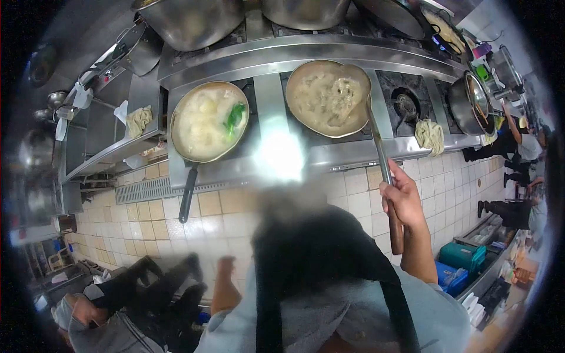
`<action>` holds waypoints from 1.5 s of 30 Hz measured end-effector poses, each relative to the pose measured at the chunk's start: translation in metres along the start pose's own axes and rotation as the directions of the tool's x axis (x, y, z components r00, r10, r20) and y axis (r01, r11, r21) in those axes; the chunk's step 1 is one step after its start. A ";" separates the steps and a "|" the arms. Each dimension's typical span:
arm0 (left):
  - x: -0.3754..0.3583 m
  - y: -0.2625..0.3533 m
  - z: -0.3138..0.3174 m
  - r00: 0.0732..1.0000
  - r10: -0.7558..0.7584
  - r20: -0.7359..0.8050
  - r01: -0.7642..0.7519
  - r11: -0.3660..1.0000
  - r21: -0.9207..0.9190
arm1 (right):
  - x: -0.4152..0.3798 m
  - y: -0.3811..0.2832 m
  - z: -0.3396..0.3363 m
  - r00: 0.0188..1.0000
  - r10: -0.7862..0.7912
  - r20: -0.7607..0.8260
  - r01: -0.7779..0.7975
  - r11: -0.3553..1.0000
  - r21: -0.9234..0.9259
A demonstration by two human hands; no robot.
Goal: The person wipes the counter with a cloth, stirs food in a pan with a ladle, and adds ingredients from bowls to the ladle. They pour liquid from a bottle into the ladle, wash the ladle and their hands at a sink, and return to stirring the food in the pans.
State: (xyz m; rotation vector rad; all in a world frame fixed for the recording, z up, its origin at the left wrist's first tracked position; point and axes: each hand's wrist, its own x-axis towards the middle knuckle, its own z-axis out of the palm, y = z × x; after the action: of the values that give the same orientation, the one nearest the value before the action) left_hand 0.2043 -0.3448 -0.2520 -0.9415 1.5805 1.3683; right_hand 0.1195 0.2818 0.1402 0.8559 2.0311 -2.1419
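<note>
In my right hand (400,194) is a long-handled ladle (381,147) with a metal shaft and a wooden grip end. My fingers are closed round its handle, and its head reaches into the right pan (289,109), where cloudy, bubbling liquid partly hides it. My left hand (225,267) hangs low beside my body, away from the stove; it is small and blurred, so its fingers cannot be made out. The left frying pan (175,141) holds whitish liquid with green leaves (235,117), and its black handle (188,197) points toward me.
Large metal pots (188,26) stand along the back. A bare burner (406,105) and a cloth (430,136) are to the right, near a black pot (462,109). Another cloth (139,120) lies at left. One person (100,312) is behind-left; others (521,147) stand far right.
</note>
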 end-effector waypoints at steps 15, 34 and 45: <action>-0.023 0.167 0.101 0.916 0.375 -0.139 -0.350 0.920 0.177 | 0.041 0.017 0.028 0.966 0.158 0.205 -0.237 0.860 0.452; 0.052 0.048 0.057 0.955 0.285 0.079 -0.288 0.837 0.465 | 0.017 0.038 -0.011 0.868 -0.495 0.040 0.428 0.707 -0.563; 0.035 0.063 0.048 0.865 0.502 0.002 -0.424 0.729 0.537 | 0.040 -0.070 0.082 0.880 -0.469 -0.077 0.469 0.883 -0.019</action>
State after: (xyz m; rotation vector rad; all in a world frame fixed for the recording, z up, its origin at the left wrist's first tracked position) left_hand 0.1384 -0.2901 -0.2643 -0.3119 2.2606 1.0878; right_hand 0.0285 0.2263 0.1834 0.4829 2.4899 -2.3627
